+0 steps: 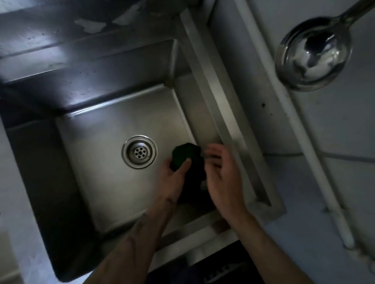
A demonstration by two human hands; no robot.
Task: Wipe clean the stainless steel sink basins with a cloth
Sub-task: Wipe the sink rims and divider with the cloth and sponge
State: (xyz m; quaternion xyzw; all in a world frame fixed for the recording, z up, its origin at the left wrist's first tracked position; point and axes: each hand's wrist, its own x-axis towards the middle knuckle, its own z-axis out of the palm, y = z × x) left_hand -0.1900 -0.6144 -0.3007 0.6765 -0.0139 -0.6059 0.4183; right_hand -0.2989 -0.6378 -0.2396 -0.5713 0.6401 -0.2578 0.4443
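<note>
The left hand (174, 177) reaches into the square stainless steel sink basin (109, 125), gripping a dark green cloth (186, 152). The right hand (221, 175) hovers just beside it, fingers loosely spread, holding nothing.

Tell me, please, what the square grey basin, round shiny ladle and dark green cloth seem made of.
The square basin looks like brushed stainless steel: dull grey sheen. The round ladle: polished steel, mirror reflections. The dark green cloth: probably soft fabric, crumpled in the left hand.

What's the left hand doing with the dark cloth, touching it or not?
Touching. The head view shows the left hand gripping the dark green cloth, thumb curled over its front.
</note>
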